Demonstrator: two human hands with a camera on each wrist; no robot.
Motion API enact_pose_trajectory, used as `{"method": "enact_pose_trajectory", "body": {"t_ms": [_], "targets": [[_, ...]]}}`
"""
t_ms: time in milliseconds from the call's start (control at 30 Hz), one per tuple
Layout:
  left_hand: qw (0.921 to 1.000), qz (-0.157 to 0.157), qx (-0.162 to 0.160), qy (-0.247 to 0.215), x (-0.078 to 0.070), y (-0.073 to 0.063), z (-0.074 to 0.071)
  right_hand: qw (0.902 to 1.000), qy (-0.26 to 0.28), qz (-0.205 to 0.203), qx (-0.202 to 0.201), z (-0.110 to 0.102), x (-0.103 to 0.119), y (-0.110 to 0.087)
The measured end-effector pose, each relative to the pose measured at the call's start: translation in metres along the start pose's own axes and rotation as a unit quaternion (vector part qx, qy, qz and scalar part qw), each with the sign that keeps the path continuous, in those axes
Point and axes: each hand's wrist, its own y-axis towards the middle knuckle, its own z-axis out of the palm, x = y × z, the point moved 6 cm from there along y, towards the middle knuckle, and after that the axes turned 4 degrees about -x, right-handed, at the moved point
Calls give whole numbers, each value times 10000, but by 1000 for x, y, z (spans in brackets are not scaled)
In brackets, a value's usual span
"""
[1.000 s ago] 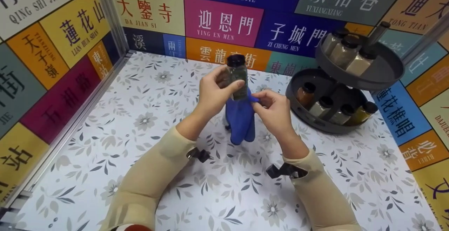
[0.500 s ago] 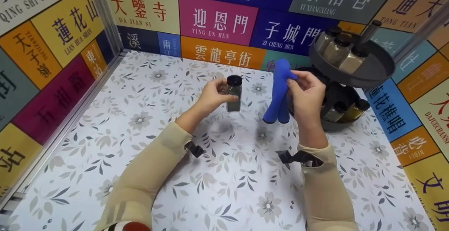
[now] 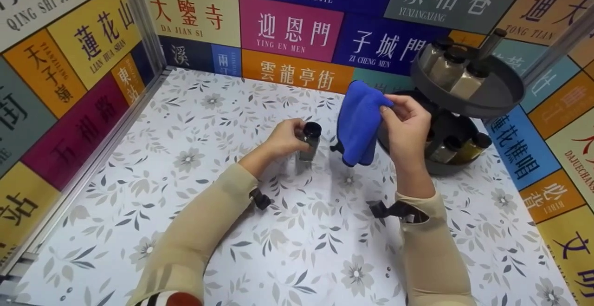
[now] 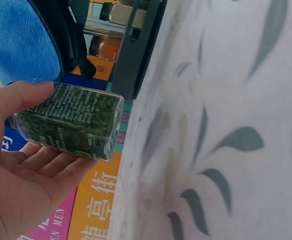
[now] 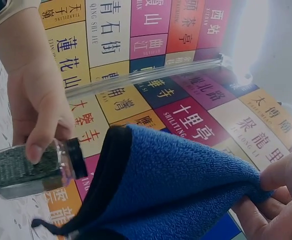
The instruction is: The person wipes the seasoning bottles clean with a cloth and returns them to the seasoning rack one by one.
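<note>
A clear glass spice jar [image 3: 309, 144] with a black lid and dried green herbs inside is in my left hand [image 3: 288, 137]. The thumb lies on one side of the jar [image 4: 71, 120] and the fingers on the other, with its base just above the table in the left wrist view. My right hand [image 3: 408, 122] pinches a blue cloth [image 3: 359, 125] by one corner. The cloth [image 5: 176, 180] hangs folded, with a dark border and a small black loop, to the right of the jar and apart from it.
A dark two-tier round rack [image 3: 499, 94] stands at the back right, holding several black-lidded spice jars [image 3: 469, 81] on both tiers. Printed wall panels [image 3: 292, 27] enclose the back and sides. The table [image 3: 278, 259] has a floral cover.
The cloth has left the jar and moved right with my right hand, then swung and spread wider. My left hand has lowered the jar toward the table.
</note>
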Motion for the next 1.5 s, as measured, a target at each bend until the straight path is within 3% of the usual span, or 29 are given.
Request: {"method": "enact_pose_trajectory", "body": {"t_ms": [233,400,500,600,700,833,1033,1167,1300,1400,1500], "targets": [[9996,-258,34,83,14,3,2,9998,153,-25,-95,-4,4,2],[9978,-167,32,633,14,1,0,9997,227,-7,-108,-5,4,2],[9915,-81,13,1297,11,-1,0,9995,276,37,-113,-5,3,2],[9821,-204,-152,1866,8,-4,-2,9997,229,46,-89,-5,3,1],[9758,-384,-368,2119,8,-6,-2,9998,159,35,-60,-4,3,0],[9791,-398,-347,1964,10,-5,1,10000,12,-25,-25,-3,3,-1],[9912,-94,260,1297,5,-3,5,9996,-243,-123,80,2,3,-3],[9893,-47,455,1382,8,-3,5,9998,-123,-92,161,8,2,-7],[9872,-198,366,1538,12,-4,2,9996,-176,-27,204,10,0,-8],[9922,-282,278,1181,9,-4,-2,9995,-283,-12,169,10,-1,-8],[9987,-140,277,393,-3,-5,-6,9993,-329,39,195,10,-4,-7]]}}
